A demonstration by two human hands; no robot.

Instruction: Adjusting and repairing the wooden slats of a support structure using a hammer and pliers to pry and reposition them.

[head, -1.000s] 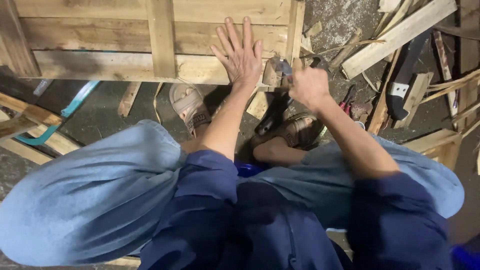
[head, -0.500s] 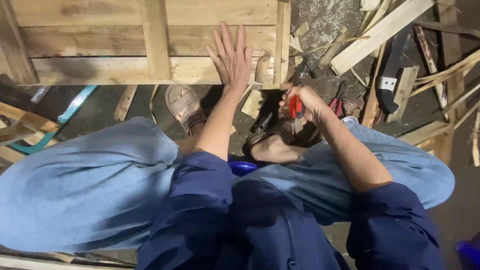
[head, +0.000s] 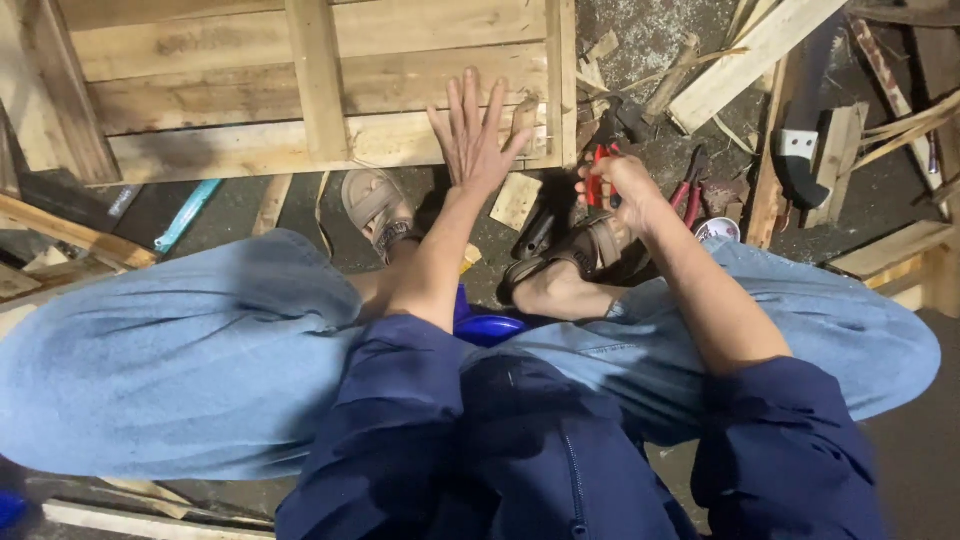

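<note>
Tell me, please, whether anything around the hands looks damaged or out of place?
Yes. Broken wood scraps lie strewn over the floor right of the pallet, with spare pliers and a saw loose among them. The left hand lies flat on the pallet; the right hand grips a red-handled tool.

The floor (head: pixel 250 205) is dark, rough and gritty, strewn with wood chips and splinters. Loose timber offcuts (head: pixel 755 50) and thin slats lie scattered at upper right, with a pale plank (head: pixel 890 250) at the right edge and further boards (head: pixel 60 230) at the left. Lighting is even and moderate, casting soft shadows; no walls or windows are in view.
</note>
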